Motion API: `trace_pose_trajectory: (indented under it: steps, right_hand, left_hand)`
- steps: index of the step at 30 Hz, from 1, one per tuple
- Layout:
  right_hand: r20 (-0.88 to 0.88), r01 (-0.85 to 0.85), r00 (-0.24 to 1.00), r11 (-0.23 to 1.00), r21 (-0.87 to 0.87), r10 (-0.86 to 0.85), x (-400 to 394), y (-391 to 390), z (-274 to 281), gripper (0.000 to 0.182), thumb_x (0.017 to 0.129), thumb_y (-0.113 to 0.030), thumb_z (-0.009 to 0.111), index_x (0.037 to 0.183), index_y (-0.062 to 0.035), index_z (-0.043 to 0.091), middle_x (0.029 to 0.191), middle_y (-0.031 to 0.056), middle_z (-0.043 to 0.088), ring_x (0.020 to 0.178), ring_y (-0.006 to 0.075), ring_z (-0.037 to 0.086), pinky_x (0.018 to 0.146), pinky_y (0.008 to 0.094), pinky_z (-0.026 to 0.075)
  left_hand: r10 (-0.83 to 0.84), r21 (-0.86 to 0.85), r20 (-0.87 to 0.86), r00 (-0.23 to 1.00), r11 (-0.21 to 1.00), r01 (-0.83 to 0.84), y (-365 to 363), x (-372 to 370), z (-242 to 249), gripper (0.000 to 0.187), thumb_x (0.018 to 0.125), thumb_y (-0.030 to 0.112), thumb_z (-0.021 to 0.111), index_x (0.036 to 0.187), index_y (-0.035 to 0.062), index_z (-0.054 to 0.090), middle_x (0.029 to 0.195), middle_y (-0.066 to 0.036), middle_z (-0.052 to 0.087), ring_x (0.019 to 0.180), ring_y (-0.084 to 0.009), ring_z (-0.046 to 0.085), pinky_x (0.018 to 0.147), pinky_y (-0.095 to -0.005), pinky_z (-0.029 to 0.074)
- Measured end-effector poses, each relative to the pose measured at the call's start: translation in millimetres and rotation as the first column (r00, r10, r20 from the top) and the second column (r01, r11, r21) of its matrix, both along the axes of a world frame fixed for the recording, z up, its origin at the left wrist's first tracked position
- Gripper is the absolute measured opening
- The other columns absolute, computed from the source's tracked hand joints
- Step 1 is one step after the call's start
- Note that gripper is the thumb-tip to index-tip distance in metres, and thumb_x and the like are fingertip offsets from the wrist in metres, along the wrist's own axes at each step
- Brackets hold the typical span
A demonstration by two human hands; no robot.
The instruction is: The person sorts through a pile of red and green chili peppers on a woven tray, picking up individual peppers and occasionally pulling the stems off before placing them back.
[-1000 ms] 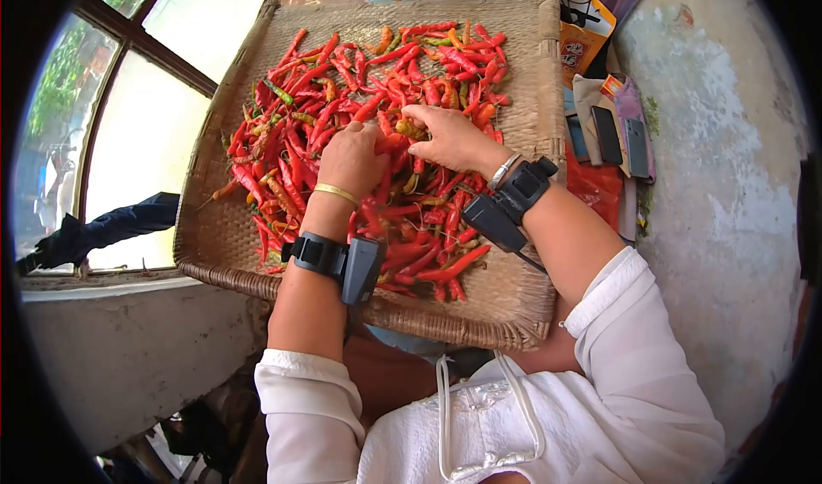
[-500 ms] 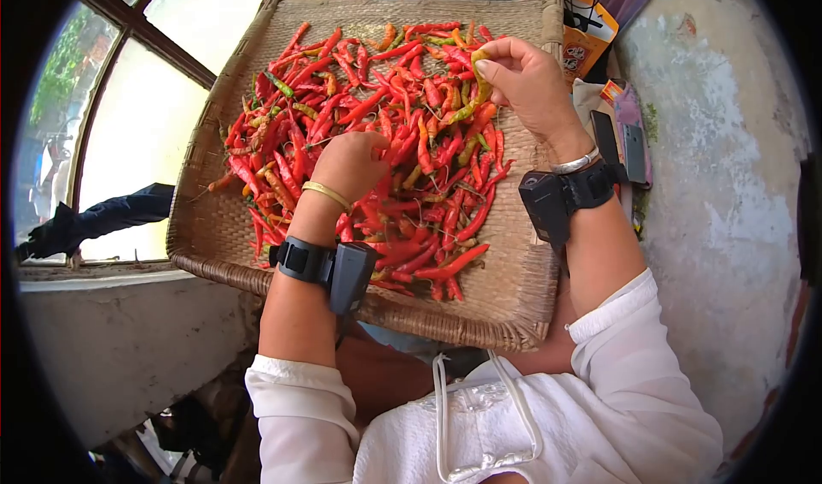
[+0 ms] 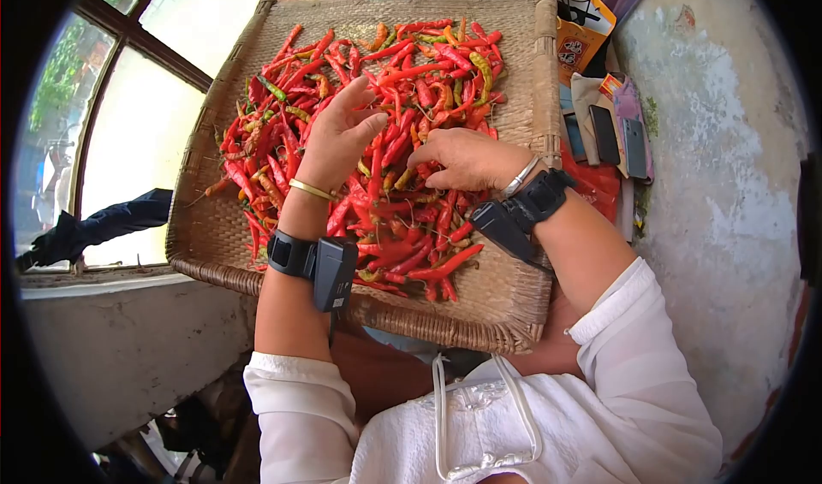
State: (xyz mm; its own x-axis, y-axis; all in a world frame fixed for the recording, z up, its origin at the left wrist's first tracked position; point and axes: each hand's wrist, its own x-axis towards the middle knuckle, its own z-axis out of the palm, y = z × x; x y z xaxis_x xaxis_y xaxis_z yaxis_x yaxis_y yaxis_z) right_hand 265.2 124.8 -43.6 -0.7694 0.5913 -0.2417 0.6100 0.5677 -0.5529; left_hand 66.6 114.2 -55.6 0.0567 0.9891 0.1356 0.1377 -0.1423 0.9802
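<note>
A heap of mostly red chili peppers (image 3: 295, 146), with some orange, yellow and green ones among them, lies in a shallow woven basket (image 3: 514, 304). Over the middle left of the heap is my left hand (image 3: 338, 137), its fingers stretched out and thumb apart, holding nothing I can see. My right hand (image 3: 471, 159) comes in from the right, low over the centre of the pile, thumb and fingers parted near the chilies. A yellow-green chili (image 3: 482, 75) rests on the upper right of the heap. Each wrist wears a bracelet and a black strapped device.
The basket sits over my lap. A framed window (image 3: 128, 133) and a folded dark umbrella (image 3: 103, 223) are at left. A worn wall (image 3: 711, 176) rises on the right. Beside the basket are an orange bag (image 3: 582, 43) and two phones (image 3: 604, 135).
My right hand has let go of the yellow-green chili at the upper right and moved down-left to the centre. My left hand has risen slightly and its fingers have spread.
</note>
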Motion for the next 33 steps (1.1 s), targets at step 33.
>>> trace_pose_trajectory:
  steps: [33]
  right_hand:
    - [0.149, 0.226, 0.958, 0.966, 0.123, -0.243, 5, 22, -6, 0.028, 0.074, -0.02, 0.061, 0.09, 0.0031, 0.061, 0.113, 0.0132, 0.045, 0.092, 0.0271, 0.053, 0.08, 0.0336, 0.042]
  left_hand:
    - [0.151, -0.176, 0.302, 0.941, 0.979, -0.101, -6, -8, 32, 0.052, 0.082, 0.011, 0.059, 0.126, -0.0021, 0.035, 0.1, -0.01, 0.057, 0.076, -0.0107, 0.057, 0.069, -0.0219, 0.047]
